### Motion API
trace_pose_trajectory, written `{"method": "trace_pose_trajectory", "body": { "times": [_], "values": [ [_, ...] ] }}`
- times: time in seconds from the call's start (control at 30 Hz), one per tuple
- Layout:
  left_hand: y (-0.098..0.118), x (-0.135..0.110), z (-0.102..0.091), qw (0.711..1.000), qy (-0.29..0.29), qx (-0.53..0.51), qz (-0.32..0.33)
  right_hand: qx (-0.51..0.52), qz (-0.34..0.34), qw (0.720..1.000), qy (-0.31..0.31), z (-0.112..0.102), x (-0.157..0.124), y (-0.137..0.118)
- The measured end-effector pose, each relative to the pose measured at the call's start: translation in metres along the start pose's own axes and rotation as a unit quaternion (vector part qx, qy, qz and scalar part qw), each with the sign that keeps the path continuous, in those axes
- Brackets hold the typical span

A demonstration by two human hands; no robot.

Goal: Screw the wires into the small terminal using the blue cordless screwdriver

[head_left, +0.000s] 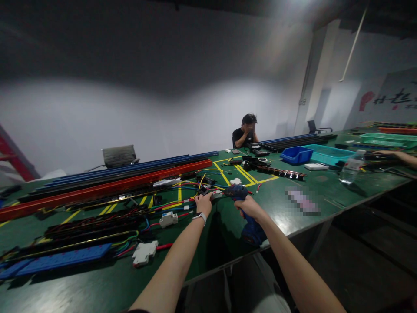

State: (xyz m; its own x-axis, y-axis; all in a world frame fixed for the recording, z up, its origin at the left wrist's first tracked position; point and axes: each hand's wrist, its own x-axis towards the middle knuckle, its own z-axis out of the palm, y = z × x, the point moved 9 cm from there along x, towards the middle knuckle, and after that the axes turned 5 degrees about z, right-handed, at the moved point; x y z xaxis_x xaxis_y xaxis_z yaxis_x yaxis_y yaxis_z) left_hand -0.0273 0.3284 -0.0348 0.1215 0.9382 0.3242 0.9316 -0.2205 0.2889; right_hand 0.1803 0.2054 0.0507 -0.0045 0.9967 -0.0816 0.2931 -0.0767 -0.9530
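My right hand point(249, 206) is wrapped round the handle of a blue cordless drill point(237, 191), whose nose points left. My left hand point(203, 204) is closed on a small white circuit breaker point(215, 194) with wires running from it. The drill's tip is at or close to the breaker's right side; whether they touch I cannot tell. Beside my left wrist lies another white circuit breaker point(168, 219) with red and blue wires. Nearer the table's front edge is a third circuit breaker point(145, 253), joined to a thick red cable.
Long red point(107, 187) and blue-black bars lie along the left of the green table point(228, 237). A blue bin point(296, 155), a teal basket point(330, 155) and a water bottle point(352, 167) stand at right. A person point(246, 134) sits opposite; another person's arm point(402, 156) reaches in from the right.
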Motion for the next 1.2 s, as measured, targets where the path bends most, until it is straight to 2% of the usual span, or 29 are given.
{"method": "trace_pose_trajectory", "body": {
  "times": [0.2,1.03,1.2],
  "values": [
    [-0.001,-0.0003,0.0008,1.0,0.013,-0.005,0.005,-0.009,0.014,1.0,0.005,0.0,0.0014,0.0039],
    [0.0012,-0.003,-0.0032,0.999,0.032,-0.028,0.014,-0.005,-0.002,1.0,0.003,-0.001,-0.0014,-0.0002],
    [0.0003,-0.0014,-0.0003,1.0,0.019,-0.018,0.008,-0.009,0.001,1.0,0.007,-0.0014,0.0,0.0012]
  ]
}}
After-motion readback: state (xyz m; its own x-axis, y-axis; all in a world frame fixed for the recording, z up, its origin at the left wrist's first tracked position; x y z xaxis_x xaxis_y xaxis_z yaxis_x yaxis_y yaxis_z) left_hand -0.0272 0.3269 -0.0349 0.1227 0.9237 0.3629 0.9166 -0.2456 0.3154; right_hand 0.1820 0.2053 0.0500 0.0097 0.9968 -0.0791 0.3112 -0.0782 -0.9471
